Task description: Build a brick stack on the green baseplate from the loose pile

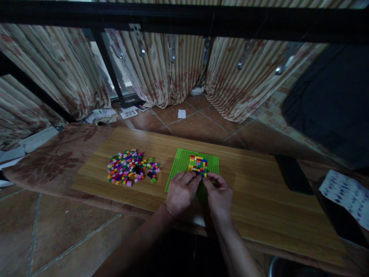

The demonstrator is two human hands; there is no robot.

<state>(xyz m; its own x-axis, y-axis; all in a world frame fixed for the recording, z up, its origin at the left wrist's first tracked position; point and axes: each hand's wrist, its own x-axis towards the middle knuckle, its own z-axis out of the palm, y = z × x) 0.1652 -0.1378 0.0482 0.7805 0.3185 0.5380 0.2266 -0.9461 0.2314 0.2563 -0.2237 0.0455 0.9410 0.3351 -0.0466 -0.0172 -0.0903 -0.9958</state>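
Observation:
A green studded baseplate lies on the wooden board, with a block of small multicoloured bricks on its middle. My left hand rests over the plate's near left part, its curled fingertips at the near edge of the bricks. From the right, my right hand reaches to the same edge, thumb and fingers drawn together by a yellow brick. Whatever either hand grips is too small or hidden to make out. Left of the plate spreads a loose pile of small coloured bricks.
The long wooden board bears a dark flat object at its right end. Beside it lies a printed sheet. A dark metal bar crosses above, before striped curtains. A round rim shows at the bottom right.

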